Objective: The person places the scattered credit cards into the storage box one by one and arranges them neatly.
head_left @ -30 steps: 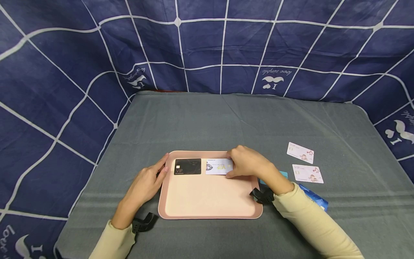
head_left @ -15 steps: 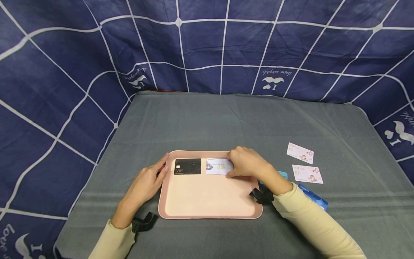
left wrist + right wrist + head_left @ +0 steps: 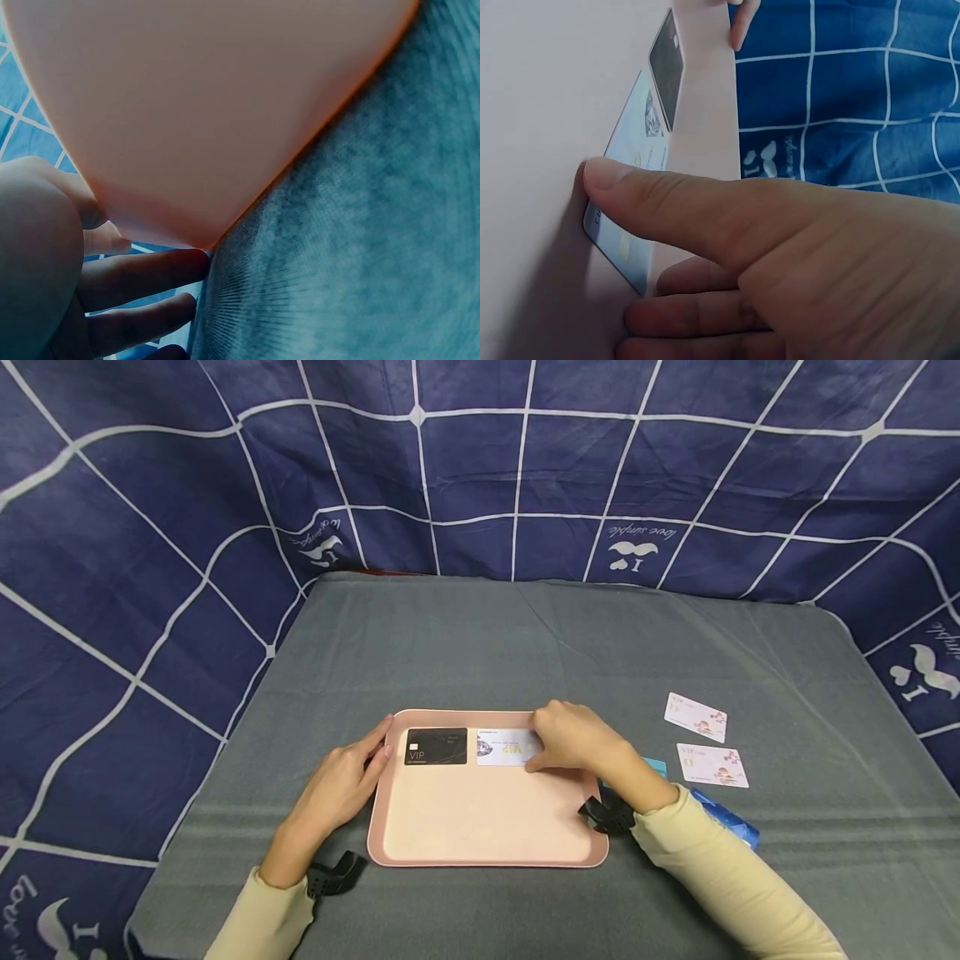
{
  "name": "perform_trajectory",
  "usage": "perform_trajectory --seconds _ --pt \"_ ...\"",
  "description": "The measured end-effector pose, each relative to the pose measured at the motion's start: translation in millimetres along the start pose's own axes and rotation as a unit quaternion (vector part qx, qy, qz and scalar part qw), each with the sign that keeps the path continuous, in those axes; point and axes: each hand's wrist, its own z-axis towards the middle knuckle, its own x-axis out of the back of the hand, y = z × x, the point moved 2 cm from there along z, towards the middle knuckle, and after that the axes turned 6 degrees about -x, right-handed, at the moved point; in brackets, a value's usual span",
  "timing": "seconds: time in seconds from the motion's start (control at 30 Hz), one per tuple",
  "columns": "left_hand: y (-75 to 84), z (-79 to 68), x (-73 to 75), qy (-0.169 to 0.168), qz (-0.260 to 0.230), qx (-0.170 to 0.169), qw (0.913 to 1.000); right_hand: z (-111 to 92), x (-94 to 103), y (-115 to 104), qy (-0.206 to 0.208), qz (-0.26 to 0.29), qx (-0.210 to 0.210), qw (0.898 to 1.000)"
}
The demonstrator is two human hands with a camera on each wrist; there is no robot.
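A pink rectangular tray [image 3: 491, 818] lies on the grey cloth. Inside it, along the far side, are a black VIP card [image 3: 436, 747] on the left and a white VIP card [image 3: 504, 747] to its right, a narrow gap apart. My right hand [image 3: 573, 737] pinches the right end of the white card, which it partly hides. In the right wrist view its thumb [image 3: 607, 176] lies at one long edge, with the other fingers across the card. My left hand [image 3: 339, 789] touches the tray's left rim with its fingers fairly straight, as the left wrist view also shows at the rim [image 3: 165, 236].
Two pale pink VIP cards [image 3: 696, 717] [image 3: 712, 766] lie right of the tray. A light-blue card [image 3: 657, 766] is mostly hidden under the right forearm. Beside the sleeve lies a shiny blue item [image 3: 726, 818], partly covered. A blue checked curtain [image 3: 480, 468] hangs behind the table.
The camera view shifts very slightly. Both hands, the tray and the cards hold practically the same places.
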Motion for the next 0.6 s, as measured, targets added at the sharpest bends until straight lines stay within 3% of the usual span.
perform_trajectory --seconds 0.6 --pt "-0.1 -0.3 -0.1 0.003 0.0 -0.001 1.0 -4.6 5.4 6.3 -0.001 0.073 0.046 0.996"
